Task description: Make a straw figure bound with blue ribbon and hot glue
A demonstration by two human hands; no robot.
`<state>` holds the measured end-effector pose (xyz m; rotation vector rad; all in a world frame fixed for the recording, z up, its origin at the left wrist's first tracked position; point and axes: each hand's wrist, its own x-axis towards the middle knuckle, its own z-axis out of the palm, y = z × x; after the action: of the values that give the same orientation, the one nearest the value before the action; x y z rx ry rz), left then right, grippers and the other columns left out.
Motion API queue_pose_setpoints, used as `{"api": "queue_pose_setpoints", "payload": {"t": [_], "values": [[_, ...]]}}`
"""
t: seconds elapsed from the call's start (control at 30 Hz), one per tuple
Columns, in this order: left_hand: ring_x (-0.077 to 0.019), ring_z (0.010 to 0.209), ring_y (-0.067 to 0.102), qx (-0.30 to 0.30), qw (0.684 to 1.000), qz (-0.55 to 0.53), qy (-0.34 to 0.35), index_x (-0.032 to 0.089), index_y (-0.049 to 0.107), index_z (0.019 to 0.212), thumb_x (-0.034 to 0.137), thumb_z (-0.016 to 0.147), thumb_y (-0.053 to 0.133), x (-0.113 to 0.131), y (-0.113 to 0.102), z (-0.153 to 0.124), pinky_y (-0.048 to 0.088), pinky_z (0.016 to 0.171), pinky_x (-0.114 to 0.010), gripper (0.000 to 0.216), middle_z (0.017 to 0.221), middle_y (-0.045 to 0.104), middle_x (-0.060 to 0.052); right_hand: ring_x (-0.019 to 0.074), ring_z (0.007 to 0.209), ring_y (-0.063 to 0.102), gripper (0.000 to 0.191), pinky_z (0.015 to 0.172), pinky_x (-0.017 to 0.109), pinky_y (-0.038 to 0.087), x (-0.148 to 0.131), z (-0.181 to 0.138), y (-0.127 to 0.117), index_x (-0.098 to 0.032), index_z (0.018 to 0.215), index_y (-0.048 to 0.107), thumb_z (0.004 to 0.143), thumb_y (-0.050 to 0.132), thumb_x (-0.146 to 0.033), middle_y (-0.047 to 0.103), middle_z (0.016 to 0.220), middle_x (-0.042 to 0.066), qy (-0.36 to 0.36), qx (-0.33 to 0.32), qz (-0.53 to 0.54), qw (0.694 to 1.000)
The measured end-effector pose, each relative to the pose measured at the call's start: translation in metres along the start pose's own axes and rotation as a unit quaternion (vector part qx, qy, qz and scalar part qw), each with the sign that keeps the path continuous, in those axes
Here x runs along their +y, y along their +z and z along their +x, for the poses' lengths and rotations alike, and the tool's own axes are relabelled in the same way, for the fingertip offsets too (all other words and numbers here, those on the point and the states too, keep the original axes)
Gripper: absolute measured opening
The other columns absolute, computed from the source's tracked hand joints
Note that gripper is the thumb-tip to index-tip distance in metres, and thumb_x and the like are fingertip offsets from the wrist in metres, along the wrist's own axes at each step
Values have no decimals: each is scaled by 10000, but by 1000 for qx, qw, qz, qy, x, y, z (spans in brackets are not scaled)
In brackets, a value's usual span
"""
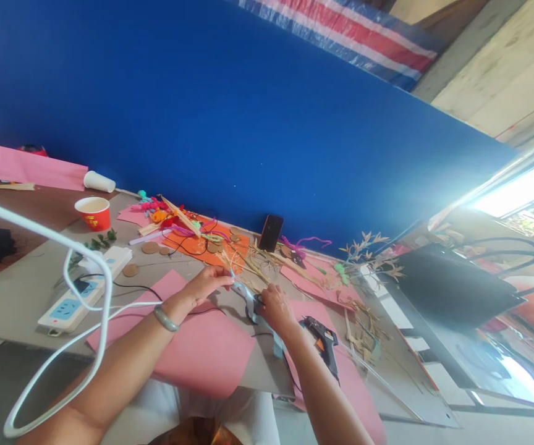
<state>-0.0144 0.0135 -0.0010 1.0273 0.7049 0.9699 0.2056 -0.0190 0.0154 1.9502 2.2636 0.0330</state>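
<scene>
My left hand point(209, 284), with a bangle on its wrist, pinches a small bunch of dried straw-like stems point(230, 261) where a pale blue ribbon point(250, 295) goes round it. Close by on the right, my right hand point(276, 307) is closed round the dark handles of what look like scissors point(253, 311), beside the ribbon. The blades are hard to make out. A length of ribbon hangs down below my right hand. Pink paper point(206, 352) lies under my left forearm. A black glue gun point(323, 346) rests just right of my right forearm.
A white power strip point(75, 303) and a looping white cable point(107, 309) are at left, near a red paper cup point(93, 214). Pipe cleaners and sticks lie on orange paper point(193, 251). A phone point(271, 233) leans against the blue partition point(248, 123). Dried twigs point(366, 330) lie at right.
</scene>
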Motion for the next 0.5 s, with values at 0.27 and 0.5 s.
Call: {"api": "queue_pose_setpoints", "payload": {"t": [0.27, 0.5], "values": [[-110, 576, 554, 31, 999, 11, -12, 145, 625, 637, 258, 611, 713, 9, 5, -4, 406, 655, -262, 146, 605, 635, -2, 235, 818, 622, 213, 707, 314, 358, 26, -15, -18, -162, 766, 711, 809, 516, -88, 658, 817, 122, 7, 2, -29, 1000], [-115, 581, 560, 25, 1000, -1, -17, 148, 615, 656, 250, 600, 731, 6, 4, -3, 407, 672, -276, 164, 616, 645, -9, 224, 858, 611, 310, 768, 340, 428, 54, -42, -27, -178, 946, 680, 917, 395, -297, 641, 1012, 122, 88, 322, 153, 930]]}}
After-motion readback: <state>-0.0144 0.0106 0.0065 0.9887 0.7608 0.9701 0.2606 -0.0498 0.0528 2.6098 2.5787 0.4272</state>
